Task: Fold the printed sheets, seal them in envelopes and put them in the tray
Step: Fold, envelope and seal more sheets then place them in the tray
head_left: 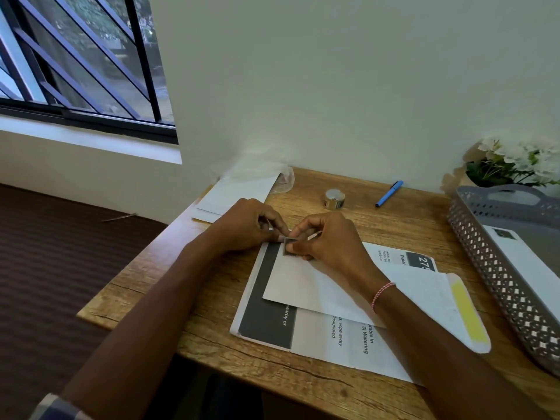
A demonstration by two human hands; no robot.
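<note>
A white envelope point(306, 283) lies on a stack of printed sheets point(327, 334) in the middle of the wooden desk; its flap with a yellow adhesive strip point(468, 313) is open at the right. At the envelope's far left corner sits a small dark stamp-like square point(288, 246). My left hand point(245, 225) and my right hand point(327, 241) meet over that corner, and the fingertips of both pinch the square. A grey perforated tray point(485, 265) at the right edge holds a white envelope point(527, 268) bearing a similar small square.
A roll of clear tape point(335, 199) and a blue pen point(389, 193) lie near the wall. More white envelopes point(233, 195) and a clear plastic wrapper point(257, 168) sit at the far left corner. White flowers point(521, 162) stand behind the tray.
</note>
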